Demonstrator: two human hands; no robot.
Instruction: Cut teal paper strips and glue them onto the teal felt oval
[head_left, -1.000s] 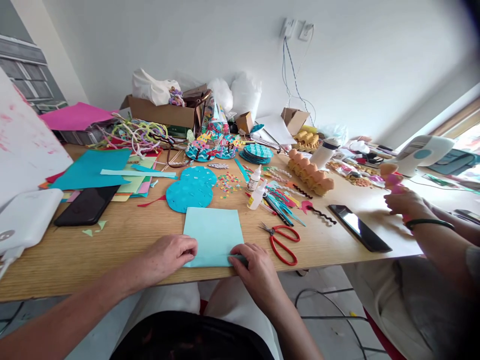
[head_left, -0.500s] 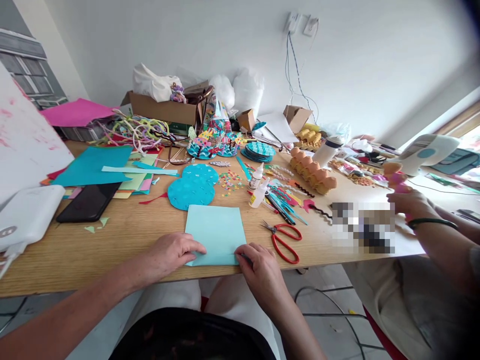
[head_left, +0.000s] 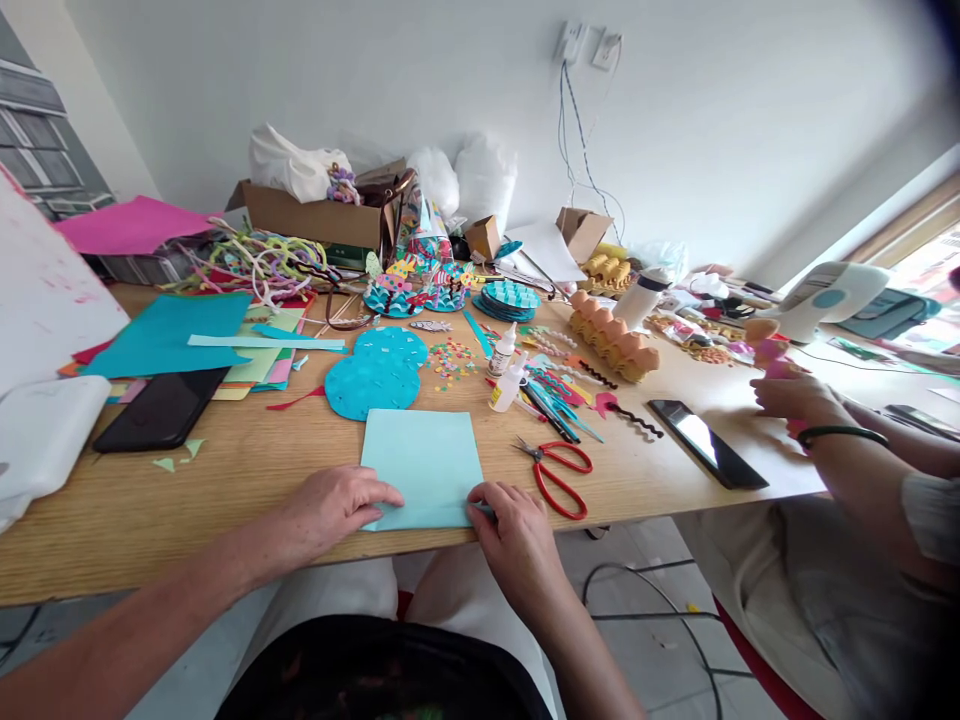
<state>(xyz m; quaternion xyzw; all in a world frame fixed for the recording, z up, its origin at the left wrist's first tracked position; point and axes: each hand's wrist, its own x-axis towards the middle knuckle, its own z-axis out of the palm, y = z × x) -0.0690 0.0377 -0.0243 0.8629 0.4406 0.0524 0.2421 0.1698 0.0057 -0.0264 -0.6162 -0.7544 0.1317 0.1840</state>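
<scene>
Head view: paper (head_left: 422,460) on the table (head_left: 251,450)
Left hand's (head_left: 334,505) forefinger lies over near left corner, pinch unclear; right hand (head_left: 516,525) pinches near right edge, near scissors (head_left: 540,455).

free: table (head_left: 274,462) left of paper (head_left: 422,460) | blocked: scissors (head_left: 539,456) right, glue bottles (head_left: 508,391) beyond

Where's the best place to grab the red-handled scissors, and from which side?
Probably by the red handles, from the near side with the right hand: the scissors lie flat on the table, right of the light blue paper, with those handles spread toward the near right and the blades pointing away to the left.
</scene>
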